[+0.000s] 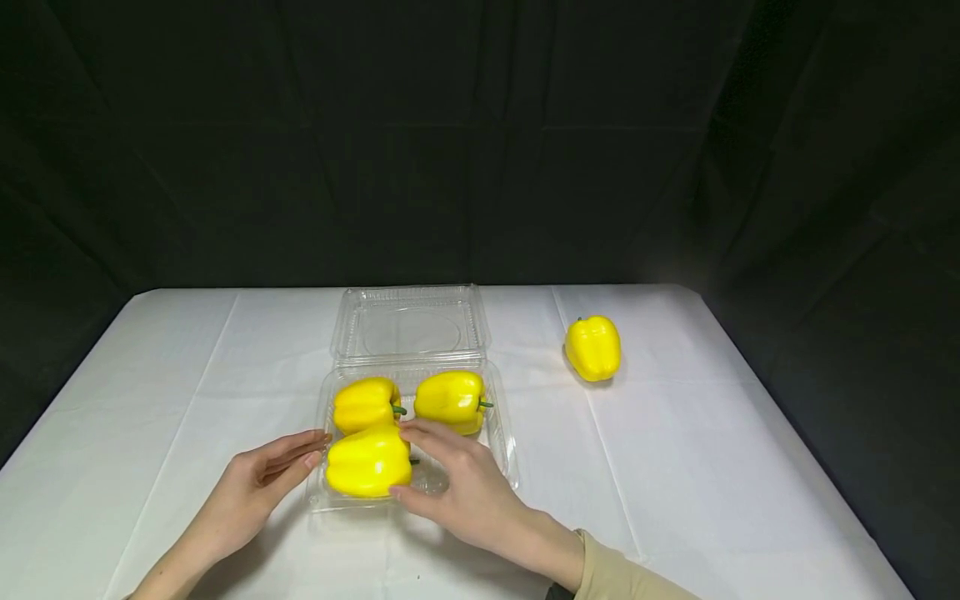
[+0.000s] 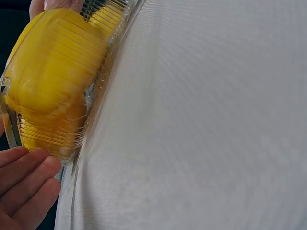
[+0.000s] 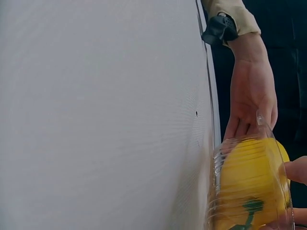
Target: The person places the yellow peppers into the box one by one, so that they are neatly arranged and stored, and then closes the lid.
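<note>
A clear plastic clamshell container [image 1: 510, 450] stands with its lid [image 1: 412, 329] folded back. Inside it are yellow bell peppers: one at the back left [image 1: 363, 404], one at the back right [image 1: 450, 398] and one at the front left [image 1: 367, 468]. My right hand [image 1: 472, 483] holds the front pepper by its stem end, thumb on the near side and fingers on the far side. Against the container's left wall rest the fairly straight fingers of my left hand [image 1: 251, 492]. In the left wrist view, the left fingertips [image 2: 45, 165] touch the ribbed outer wall.
Another yellow bell pepper [image 1: 593, 348] lies on the white tablecloth [image 1: 675, 467], to the right of the container. A black curtain [image 1: 465, 150] hangs behind the table and along its sides.
</note>
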Action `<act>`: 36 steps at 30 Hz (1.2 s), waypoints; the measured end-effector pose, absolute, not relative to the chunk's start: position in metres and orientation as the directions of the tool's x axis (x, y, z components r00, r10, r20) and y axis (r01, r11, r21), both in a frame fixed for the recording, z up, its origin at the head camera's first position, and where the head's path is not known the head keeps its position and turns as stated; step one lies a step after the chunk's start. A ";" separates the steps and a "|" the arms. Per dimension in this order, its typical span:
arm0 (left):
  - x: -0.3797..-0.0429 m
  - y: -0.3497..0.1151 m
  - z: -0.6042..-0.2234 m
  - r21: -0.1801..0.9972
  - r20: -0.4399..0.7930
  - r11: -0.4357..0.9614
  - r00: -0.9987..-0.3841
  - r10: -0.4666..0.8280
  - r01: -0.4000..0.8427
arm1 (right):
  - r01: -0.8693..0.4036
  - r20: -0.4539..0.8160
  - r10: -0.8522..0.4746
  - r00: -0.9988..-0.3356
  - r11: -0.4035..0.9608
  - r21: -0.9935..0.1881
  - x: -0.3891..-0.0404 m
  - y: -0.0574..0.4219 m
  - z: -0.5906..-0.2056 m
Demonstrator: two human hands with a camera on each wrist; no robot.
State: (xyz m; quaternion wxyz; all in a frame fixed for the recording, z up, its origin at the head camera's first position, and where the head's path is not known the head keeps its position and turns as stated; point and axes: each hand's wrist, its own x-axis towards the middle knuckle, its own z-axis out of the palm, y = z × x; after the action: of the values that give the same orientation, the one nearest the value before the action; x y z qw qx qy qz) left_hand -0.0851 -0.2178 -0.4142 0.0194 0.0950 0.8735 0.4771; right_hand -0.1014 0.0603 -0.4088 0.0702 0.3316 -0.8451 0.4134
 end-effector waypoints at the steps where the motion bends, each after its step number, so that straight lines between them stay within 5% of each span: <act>1: -0.085 -0.218 -0.414 0.836 0.056 0.529 -0.982 0.183 0.147 | -0.616 0.390 -0.501 -0.773 0.442 -0.652 -0.101 0.060 -0.409; 36: -0.086 -0.218 -0.416 0.837 0.049 0.529 -0.981 0.187 0.142 | -0.551 0.372 -0.451 -0.811 0.377 -0.744 -0.107 0.075 -0.398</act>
State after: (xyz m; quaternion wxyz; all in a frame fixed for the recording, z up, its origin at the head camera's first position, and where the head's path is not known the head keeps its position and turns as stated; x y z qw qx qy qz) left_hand -0.0864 -0.2180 -0.4163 0.0236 0.0943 0.8740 0.4762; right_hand -0.1069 0.0755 -0.3980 0.0534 0.3027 -0.8282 0.4686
